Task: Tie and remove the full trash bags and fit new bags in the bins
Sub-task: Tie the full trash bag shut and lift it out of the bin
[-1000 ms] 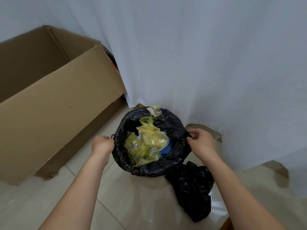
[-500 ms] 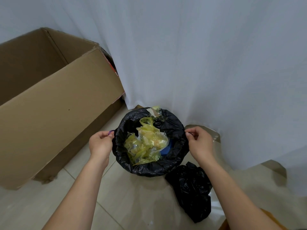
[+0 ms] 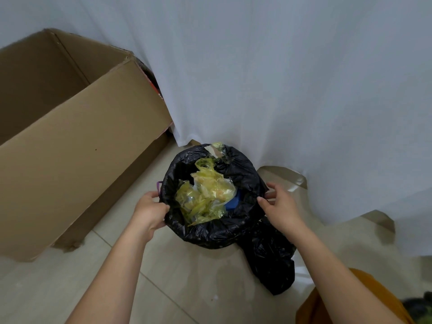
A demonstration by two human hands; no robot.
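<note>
My left hand (image 3: 149,212) grips the black bag (image 3: 217,232) rim on the bin; my right hand (image 3: 281,206) fingers loosely spread, thumb touching the opposite rim. Yellow plastic (image 3: 205,195) inside.

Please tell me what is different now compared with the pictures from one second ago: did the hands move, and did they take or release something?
The left hand has shifted from the bin's outer side onto the black bag's rim and now grips its edge. The right hand has let go of its pinch and opened, fingers spread at the right side of the rim. The yellow plastic waste, the spare black bag on the floor, the cardboard box and the curtain stayed as they were.
</note>
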